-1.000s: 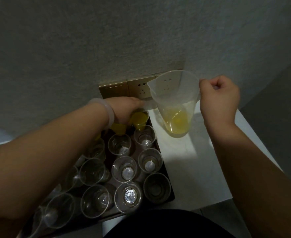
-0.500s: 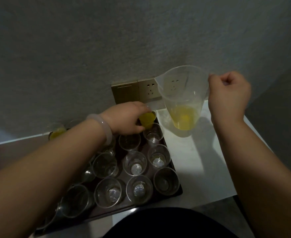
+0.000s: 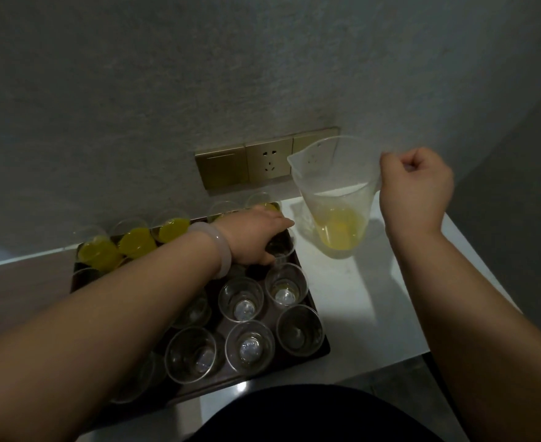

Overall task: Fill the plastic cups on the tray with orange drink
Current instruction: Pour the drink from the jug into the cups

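Picture dim, greyish. Brightest spot: white counter (image 3: 374, 301) at right. Soft shadow under jug (image 3: 336, 199). Small shiny spots in cup bottoms. Edges bend, arms look stretched. Slightly blurry.

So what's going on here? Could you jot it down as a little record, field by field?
setting: white counter against a grey wall, wall socket behind
tray: dark, packed with clear cups
filled cups: back row, orange drink
empty cups: the nearer rows
jug: clear, held upright above the counter, a little orange drink at the bottom
right hand: grip on the jug's handle
left hand: on an empty cup at the tray's back right; bracelet on the wrist
pouring: not now
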